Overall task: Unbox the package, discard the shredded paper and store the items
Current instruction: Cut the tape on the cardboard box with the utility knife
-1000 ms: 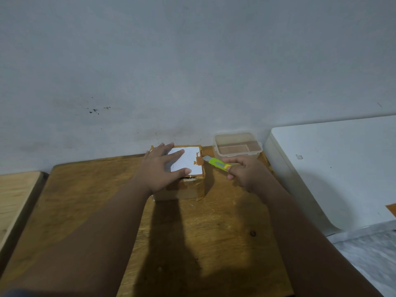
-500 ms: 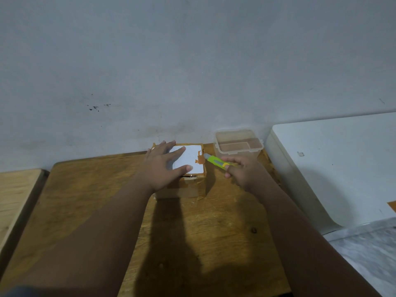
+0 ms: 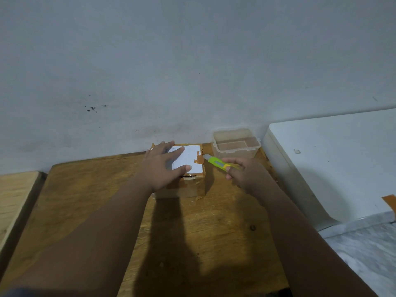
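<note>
A small cardboard box [image 3: 188,186] with a white label on top and brown tape stands at the far edge of the wooden table [image 3: 85,200], against the wall. My left hand [image 3: 164,168] lies flat on the box lid, fingers spread. My right hand [image 3: 246,173] grips a green and yellow utility knife [image 3: 218,162]. The knife's tip points at the taped right top edge of the box. The box's contents are hidden.
A clear plastic container [image 3: 235,144] without a lid stands just right of the box by the wall. A white appliance [image 3: 342,159] borders the table on the right. A lighter wooden surface [image 3: 12,196] adjoins on the left. Grey marbled floor shows bottom right.
The knife tip has stayed at the box's right top edge with only a slight shift. My left hand keeps pressing on the lid.
</note>
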